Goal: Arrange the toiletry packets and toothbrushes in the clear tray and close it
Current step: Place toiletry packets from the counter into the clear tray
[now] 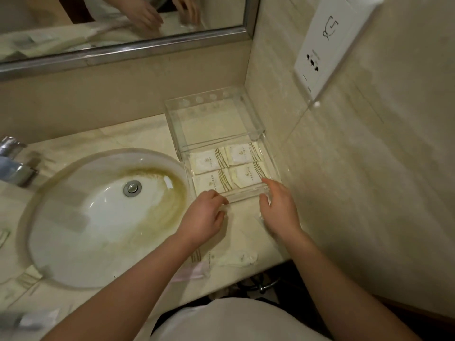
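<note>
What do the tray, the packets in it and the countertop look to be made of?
Clear tray: rigid transparent plastic, likely acrylic; see-through walls with bright glossy edges.
Packets: matte white paper or film wrap, printed with gold stripes; which one is unclear.
Countertop: polished beige stone, probably marble; faint veining and a soft sheen.

One head-worn wide-angle view only, looking steeply down and forward from close above the worktop (138, 134), facing the corner of mirror (123, 28) and side wall, both forearms reaching in from the bottom edge
</note>
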### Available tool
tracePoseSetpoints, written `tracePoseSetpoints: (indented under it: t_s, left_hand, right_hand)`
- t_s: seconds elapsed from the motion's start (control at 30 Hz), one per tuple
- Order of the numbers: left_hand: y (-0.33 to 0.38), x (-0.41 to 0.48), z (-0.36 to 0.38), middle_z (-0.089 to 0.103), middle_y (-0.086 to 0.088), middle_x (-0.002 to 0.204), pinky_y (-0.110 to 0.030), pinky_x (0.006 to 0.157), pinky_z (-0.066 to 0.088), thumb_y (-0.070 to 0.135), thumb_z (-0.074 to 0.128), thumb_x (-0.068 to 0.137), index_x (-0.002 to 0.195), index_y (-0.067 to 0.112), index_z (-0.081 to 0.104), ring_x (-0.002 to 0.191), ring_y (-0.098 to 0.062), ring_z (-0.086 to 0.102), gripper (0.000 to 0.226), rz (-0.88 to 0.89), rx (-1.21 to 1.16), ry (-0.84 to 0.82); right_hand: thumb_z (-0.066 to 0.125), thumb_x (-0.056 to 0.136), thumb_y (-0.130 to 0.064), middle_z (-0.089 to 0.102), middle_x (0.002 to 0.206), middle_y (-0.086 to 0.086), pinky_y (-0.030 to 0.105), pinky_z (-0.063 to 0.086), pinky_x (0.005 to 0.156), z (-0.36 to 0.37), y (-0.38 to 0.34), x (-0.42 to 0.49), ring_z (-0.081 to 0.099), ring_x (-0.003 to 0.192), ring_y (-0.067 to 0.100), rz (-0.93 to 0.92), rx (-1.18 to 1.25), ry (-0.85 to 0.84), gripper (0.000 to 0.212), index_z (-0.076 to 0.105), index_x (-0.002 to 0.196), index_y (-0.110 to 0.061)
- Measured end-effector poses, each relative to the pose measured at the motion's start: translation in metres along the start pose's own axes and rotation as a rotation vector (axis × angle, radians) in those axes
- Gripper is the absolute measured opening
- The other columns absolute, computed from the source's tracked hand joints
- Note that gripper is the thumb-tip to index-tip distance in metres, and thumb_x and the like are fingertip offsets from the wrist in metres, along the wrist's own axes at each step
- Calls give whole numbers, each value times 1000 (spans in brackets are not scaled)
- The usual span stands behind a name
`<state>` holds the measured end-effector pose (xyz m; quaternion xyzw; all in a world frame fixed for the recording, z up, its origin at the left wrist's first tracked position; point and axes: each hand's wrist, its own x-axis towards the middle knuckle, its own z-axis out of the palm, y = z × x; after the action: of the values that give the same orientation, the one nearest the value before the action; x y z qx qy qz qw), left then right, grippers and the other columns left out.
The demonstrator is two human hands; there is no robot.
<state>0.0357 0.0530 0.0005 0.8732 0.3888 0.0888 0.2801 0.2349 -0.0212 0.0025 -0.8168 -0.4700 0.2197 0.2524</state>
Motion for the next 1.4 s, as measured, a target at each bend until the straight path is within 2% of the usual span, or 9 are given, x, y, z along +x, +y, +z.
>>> tracePoseSetpoints:
  t_s: [0.1, 0.17, 0.37, 0.63, 0.87, 0.97, 1.07, 1.23, 1.4]
  left_hand:
    - [8, -25, 16, 61, -2, 106, -25, 80, 45, 13, 62, 84, 110, 15, 68, 101, -20, 57, 27, -24, -30, -50]
    - [12, -36, 23, 61, -2, 108, -29, 82, 48, 17, 63, 85, 113, 17, 67, 102, -20, 56, 29, -52, -20, -96]
    - [21, -61, 37, 58, 4, 114, -34, 85, 47, 39, 72, 77, 122, 27, 60, 103, -20, 53, 48, -64, 216, -331]
    - [32, -51, 44, 59, 1, 109, -33, 81, 41, 22, 63, 81, 110, 25, 64, 103, -22, 51, 30, -72, 325, -367]
    - [35, -41, 6, 57, 3, 79, -33, 63, 43, 21, 64, 81, 82, 14, 63, 74, -18, 55, 7, -236, -37, -100]
    - [21, -46, -21, 50, -2, 61, -32, 55, 36, 19, 69, 80, 67, 8, 56, 56, -15, 45, 22, -397, -253, 19]
    - [2, -49, -33, 58, -14, 66, -36, 58, 42, 23, 74, 79, 76, 0, 63, 58, -24, 51, 25, -538, -422, 67]
    - [-16, -50, -39, 63, -10, 81, -33, 66, 45, 21, 67, 87, 92, -5, 66, 72, -20, 57, 26, -697, -740, 119]
    - [-16, -45, -47, 73, -12, 97, -38, 78, 53, 16, 59, 94, 98, 3, 70, 84, -22, 66, 17, -723, -922, 101]
  right_hand:
    - [50, 93, -13, 54, 139, -2, 17, 25, 105, 7, 13, -28, 41, 131, 14, -36, -12, 3, 41, 56, 133, -21]
    - [52, 91, -12, 58, 133, -3, 18, 29, 103, 9, 18, -36, 44, 126, 14, -59, -18, 25, 38, 59, 127, -21]
    - [60, 81, -3, 63, 120, 6, 37, 46, 98, 13, 38, -48, 54, 115, 27, -6, -88, 82, 36, 64, 115, -15]
    - [63, 82, -6, 58, 129, 6, 37, 44, 99, 12, 39, -52, 50, 120, 27, 46, -126, 49, 40, 61, 120, -17]
    - [65, 82, -9, 54, 132, 9, 38, 44, 97, 17, 33, -51, 48, 118, 29, 70, -218, 9, 44, 61, 125, -16]
    - [66, 83, -9, 46, 136, 13, 38, 43, 98, 22, 29, -51, 45, 118, 30, 64, -254, -41, 56, 51, 137, -14]
    - [63, 87, -13, 39, 136, 14, 35, 45, 95, 20, 25, -44, 51, 110, 29, 98, -250, -113, 58, 45, 142, -10]
    - [55, 92, -9, 39, 139, 9, 28, 45, 90, 24, 13, -38, 59, 105, 27, 94, -216, -264, 57, 40, 146, -10]
    - [57, 87, -12, 48, 124, 8, 30, 42, 70, 22, 6, -29, 55, 100, 25, 42, -406, -239, 54, 49, 139, -25]
